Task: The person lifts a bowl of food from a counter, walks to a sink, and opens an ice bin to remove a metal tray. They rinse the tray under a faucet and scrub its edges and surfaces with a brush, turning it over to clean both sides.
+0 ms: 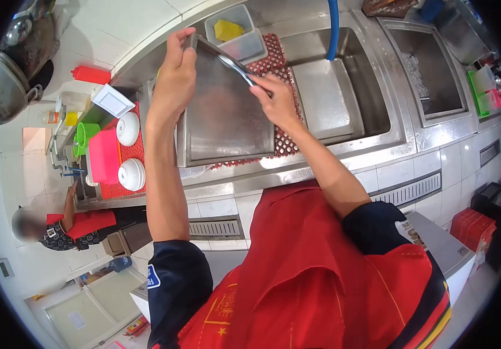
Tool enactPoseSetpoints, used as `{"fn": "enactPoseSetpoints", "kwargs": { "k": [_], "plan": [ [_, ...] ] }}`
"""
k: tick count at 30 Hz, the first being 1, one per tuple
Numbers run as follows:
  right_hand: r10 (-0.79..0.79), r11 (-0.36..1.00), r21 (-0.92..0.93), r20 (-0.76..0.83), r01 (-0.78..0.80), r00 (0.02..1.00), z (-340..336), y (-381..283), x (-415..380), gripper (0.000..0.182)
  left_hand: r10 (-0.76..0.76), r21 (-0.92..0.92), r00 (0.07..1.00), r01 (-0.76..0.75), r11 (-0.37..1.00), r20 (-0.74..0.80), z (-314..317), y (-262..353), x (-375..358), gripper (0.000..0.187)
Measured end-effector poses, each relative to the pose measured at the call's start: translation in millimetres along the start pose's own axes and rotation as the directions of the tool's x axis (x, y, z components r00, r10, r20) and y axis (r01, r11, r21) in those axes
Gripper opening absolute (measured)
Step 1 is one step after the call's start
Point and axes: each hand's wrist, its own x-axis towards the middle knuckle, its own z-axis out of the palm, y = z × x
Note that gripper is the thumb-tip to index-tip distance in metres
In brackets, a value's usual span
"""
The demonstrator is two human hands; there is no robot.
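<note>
A rectangular metal tray (227, 125) is tilted up over a red perforated mat (288, 110) on the steel counter. My left hand (176, 78) grips the tray's upper left corner, thumb and fingers around the rim. In my right hand (276, 100) is a slim metal utensil (237, 68) with a pale end, lying along the tray's upper right edge. The fingers of my right hand are closed round its lower end. Behind the tray stands a clear plastic container (244, 46) with a yellow sponge (227, 30) in it.
Right of the mat is a sink (372, 99) with a blue hose (333, 29); a second basin (431, 70) lies beyond. White bowls (131, 174) and a pink container (104, 157) stand at the left. Another person (78, 227) is at the far left.
</note>
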Motion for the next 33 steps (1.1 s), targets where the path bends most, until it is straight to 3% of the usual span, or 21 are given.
{"fn": "enactPoseSetpoints", "kwargs": {
  "k": [4, 6, 9, 12, 15, 18, 19, 22, 24, 29, 32, 33],
  "plan": [
    [0.086, 0.994, -0.061, 0.005, -0.085, 0.996, -1.8, 44.5, -18.1, 0.022, -0.002, 0.014, 1.000, 0.002, 1.000, 0.000, 2.1, 4.2, 0.9, 0.037],
    [0.027, 0.993, -0.117, -0.040, -0.032, 0.999, -8.3, 59.9, -30.0, 0.021, -0.055, -0.025, 0.998, 0.056, 0.998, 0.009, 3.4, 17.7, -2.3, 0.037],
    [-0.048, 0.995, -0.094, -0.078, 0.041, 0.996, 3.7, 17.4, -12.1, 0.020, -0.134, -0.077, 0.990, 0.136, 0.988, 0.033, 8.6, 38.1, -3.3, 0.036],
    [-0.020, 0.998, -0.057, -0.031, 0.018, 0.999, 14.6, -9.5, -10.7, 0.021, -0.151, -0.089, 0.988, 0.154, 0.984, 0.037, 13.7, 41.9, -7.4, 0.036],
    [0.144, 0.973, -0.176, -0.054, -0.151, 0.988, 4.1, 51.6, -64.7, 0.022, -0.116, -0.045, 0.993, 0.117, 0.992, 0.019, 12.1, 39.0, -6.6, 0.035],
    [0.151, 0.985, -0.070, -0.064, -0.155, 0.986, 16.3, 1.8, -44.3, 0.022, -0.064, -0.012, 0.998, 0.063, 0.998, -0.024, 13.3, 33.7, -3.3, 0.036],
    [0.049, 0.996, -0.069, -0.064, -0.054, 0.997, 19.6, -29.9, -30.3, 0.021, -0.074, 0.001, 0.997, 0.074, 0.997, -0.029, 14.0, 34.4, -4.0, 0.036],
    [0.163, 0.985, -0.044, -0.051, -0.165, 0.985, 22.0, -31.8, -41.4, 0.023, -0.114, 0.047, 0.993, 0.116, 0.992, -0.038, 11.8, 37.7, -6.7, 0.036],
    [0.237, 0.961, -0.135, -0.044, -0.241, 0.970, 17.4, 20.6, -70.9, 0.020, -0.086, 0.065, 0.994, 0.090, 0.994, -0.068, 10.2, 31.3, -8.6, 0.036],
    [0.198, 0.979, -0.042, 0.012, -0.198, 0.980, 23.8, -64.7, -30.5, 0.017, -0.239, -0.002, 0.970, 0.239, 0.971, -0.038, 8.9, 45.0, -11.5, 0.036],
    [0.367, 0.922, -0.135, 0.002, -0.363, 0.930, 17.3, -14.2, -55.9, 0.016, -0.169, 0.074, 0.983, 0.174, 0.982, -0.071, 6.7, 34.5, -10.7, 0.036],
    [0.268, 0.949, -0.178, 0.013, -0.262, 0.963, 15.4, 14.5, -64.7, 0.017, -0.140, 0.076, 0.987, 0.145, 0.986, -0.077, 7.0, 31.0, -11.0, 0.036]
  ]
}}
